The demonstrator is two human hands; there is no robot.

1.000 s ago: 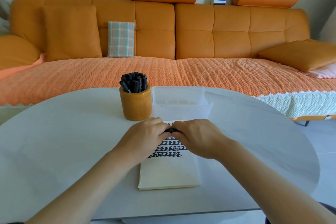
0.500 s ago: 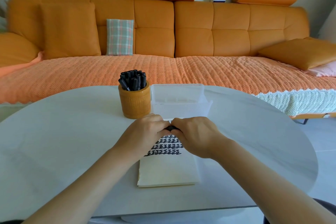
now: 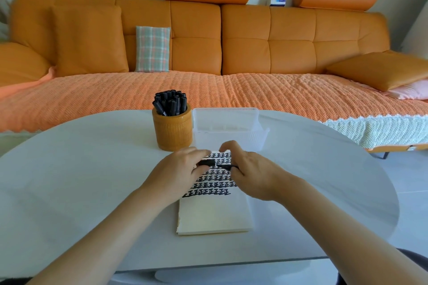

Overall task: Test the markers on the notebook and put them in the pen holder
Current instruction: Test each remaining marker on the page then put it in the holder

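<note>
A cream notebook [image 3: 214, 215] lies on the white table, its upper half covered with rows of black marks. Over that upper part my left hand [image 3: 178, 173] pinches a black marker cap [image 3: 206, 162]. My right hand [image 3: 252, 173] holds the black marker [image 3: 225, 166], its tip pointing left toward the cap with a small gap between them. Behind the notebook to the left stands an orange-brown round pen holder [image 3: 173, 129] packed with several black markers [image 3: 171, 102].
A clear plastic box [image 3: 228, 127] sits right of the pen holder, just behind the notebook. The white oval table [image 3: 81, 180] ends close to an orange sofa [image 3: 208, 53] with cushions. Grey floor shows at the right.
My hands, pressed together over the marker before, have drawn apart. The cap has come off into my left hand and the marker tip is bare.
</note>
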